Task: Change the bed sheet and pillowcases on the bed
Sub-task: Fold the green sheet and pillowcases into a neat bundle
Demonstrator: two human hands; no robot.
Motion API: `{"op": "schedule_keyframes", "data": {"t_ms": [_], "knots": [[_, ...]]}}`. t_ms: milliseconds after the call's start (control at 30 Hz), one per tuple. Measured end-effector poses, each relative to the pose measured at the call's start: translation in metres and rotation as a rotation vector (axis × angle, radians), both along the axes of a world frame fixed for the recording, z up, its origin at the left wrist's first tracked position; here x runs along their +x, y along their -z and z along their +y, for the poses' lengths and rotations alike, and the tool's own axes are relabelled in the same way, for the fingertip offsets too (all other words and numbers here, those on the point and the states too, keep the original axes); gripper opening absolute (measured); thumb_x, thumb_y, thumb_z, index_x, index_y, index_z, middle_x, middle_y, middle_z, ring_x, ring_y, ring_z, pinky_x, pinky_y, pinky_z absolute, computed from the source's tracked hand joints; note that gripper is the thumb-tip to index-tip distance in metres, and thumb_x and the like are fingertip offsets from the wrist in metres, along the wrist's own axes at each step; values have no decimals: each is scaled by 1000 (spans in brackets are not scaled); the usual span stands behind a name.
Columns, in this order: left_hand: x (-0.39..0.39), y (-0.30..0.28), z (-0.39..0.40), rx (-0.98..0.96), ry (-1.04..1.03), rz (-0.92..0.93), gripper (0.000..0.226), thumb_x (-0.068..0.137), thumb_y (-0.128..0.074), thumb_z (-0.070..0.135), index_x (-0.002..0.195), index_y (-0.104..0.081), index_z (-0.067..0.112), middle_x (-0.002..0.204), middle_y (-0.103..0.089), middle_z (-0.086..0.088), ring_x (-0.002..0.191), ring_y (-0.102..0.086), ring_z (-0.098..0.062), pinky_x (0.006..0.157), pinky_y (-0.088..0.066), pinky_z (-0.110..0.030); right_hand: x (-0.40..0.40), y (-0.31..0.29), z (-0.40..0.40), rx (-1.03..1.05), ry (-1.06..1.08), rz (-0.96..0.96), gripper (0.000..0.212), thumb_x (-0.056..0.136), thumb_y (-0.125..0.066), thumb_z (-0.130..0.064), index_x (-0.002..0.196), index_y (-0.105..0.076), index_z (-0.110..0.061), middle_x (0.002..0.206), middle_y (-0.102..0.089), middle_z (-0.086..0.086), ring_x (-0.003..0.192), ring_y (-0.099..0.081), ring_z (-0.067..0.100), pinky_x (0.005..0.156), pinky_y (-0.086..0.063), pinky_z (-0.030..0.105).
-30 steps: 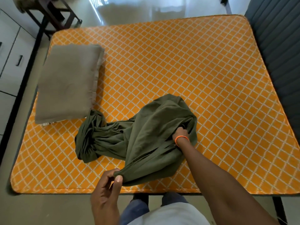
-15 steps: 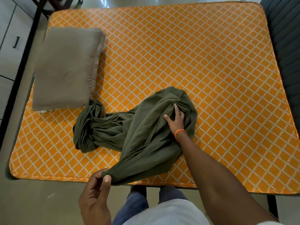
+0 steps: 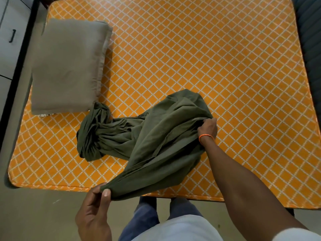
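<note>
Green bed sheet (image 3: 152, 141), olive and bunched, lying crumpled on the near half of the bed, spread over the orange mattress (image 3: 217, 66) with its white diamond lattice. One twisted, gathered end of it coiled just beside the near corner of the grey pillow (image 3: 69, 66), touching or nearly touching it; hard to tell which. Pillow itself flat on the mattress at the far left, a striped scrap of cloth peeking out beneath its near edge. Left hand (image 3: 95, 211) low in the view, past the near edge of the mattress and above the floor (image 3: 34, 214), thumb and fingers curled and pinching a narrow corner of the sheet, cloth drawn taut from that pinch up toward the heap. Right hand (image 3: 208, 126) reaching out over the mattress, fingers curled round a gathered fold at the right side of the heap, gripping it; orange thread bracelet (image 3: 205, 136) round that wrist. Sheet stretched in a slanting band between the two hands, lifted slightly off the mattress along that span, the remainder slack and wrinkled. White cabinet (image 3: 10, 32) with a dark handle at the far left, beyond a dark bed frame rail. Dark padded headboard (image 3: 311, 49) along the right edge. Blue trousers and a pale shirt visible at the bottom.
</note>
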State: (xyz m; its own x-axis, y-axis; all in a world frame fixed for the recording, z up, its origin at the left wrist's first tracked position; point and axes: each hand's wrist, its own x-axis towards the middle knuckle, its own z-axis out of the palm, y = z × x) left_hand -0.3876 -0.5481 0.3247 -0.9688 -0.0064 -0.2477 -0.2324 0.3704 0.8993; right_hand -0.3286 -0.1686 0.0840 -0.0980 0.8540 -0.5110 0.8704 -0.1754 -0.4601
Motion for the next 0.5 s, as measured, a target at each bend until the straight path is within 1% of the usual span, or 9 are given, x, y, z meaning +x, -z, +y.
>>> {"op": "schedule_keyframes", "data": {"t_ms": [67,100,167,200,267,333,367,433,500], "knots": [[0,4,0,-20,9,-3,17,94,-66,13,91,-76,27,85,-75,8,86,-68,-7,82,-59,-21,2,-3,8,-27,-103,-16,39,95,-56,1,133,-51,8,133,-47,29,119,-52,47,88,-44,47],[0,5,1,-32,11,-10,24,96,-66,9,90,-76,29,85,-75,8,85,-68,-6,82,-59,-20,4,-3,10,-13,-168,-33,43,94,-58,2,136,-52,5,140,-42,27,121,-50,47,91,-45,47],[-1,8,1,-41,11,-25,31,98,-64,5,90,-76,32,86,-75,9,86,-68,-5,83,-59,-20,10,3,12,62,-283,-83,41,90,-64,-1,130,-63,-11,142,-36,15,121,-49,44,90,-48,46],[-2,9,1,-44,10,-29,30,99,-64,4,91,-76,31,87,-75,8,88,-68,-6,84,-59,-21,14,8,12,75,-336,-122,41,89,-66,-3,126,-66,-19,144,-36,9,122,-48,40,93,-50,46],[-5,12,0,-53,9,-34,26,100,-64,4,93,-75,26,90,-75,4,91,-68,-11,87,-59,-27,19,15,14,28,-421,-175,45,87,-69,-5,128,-67,-24,150,-40,7,131,-40,37,107,-43,50],[-8,15,-2,-51,-2,-40,22,101,-63,3,94,-74,21,96,-73,-9,94,-67,-17,88,-58,-32,21,16,17,5,-449,-179,44,86,-67,-3,124,-65,-23,145,-47,6,132,-36,37,111,-36,51],[-9,16,-2,-47,-8,-42,22,101,-63,3,95,-74,21,98,-72,-15,95,-67,-20,87,-58,-31,22,16,18,14,-436,-170,38,84,-65,-1,116,-63,-23,139,-51,6,129,-38,36,108,-35,51],[-10,17,-1,-42,-17,-36,22,101,-63,4,95,-74,22,95,-73,-10,96,-66,-21,87,-59,-30,23,15,21,46,-395,-127,30,82,-62,2,99,-56,-22,125,-54,8,121,-45,36,103,-36,50],[-11,17,-1,-34,-19,-31,21,101,-63,4,97,-74,22,93,-73,-5,96,-66,-19,89,-58,-32,25,13,22,68,-336,-40,27,82,-63,0,92,-52,-22,112,-56,9,108,-53,35,96,-43,50]]}}
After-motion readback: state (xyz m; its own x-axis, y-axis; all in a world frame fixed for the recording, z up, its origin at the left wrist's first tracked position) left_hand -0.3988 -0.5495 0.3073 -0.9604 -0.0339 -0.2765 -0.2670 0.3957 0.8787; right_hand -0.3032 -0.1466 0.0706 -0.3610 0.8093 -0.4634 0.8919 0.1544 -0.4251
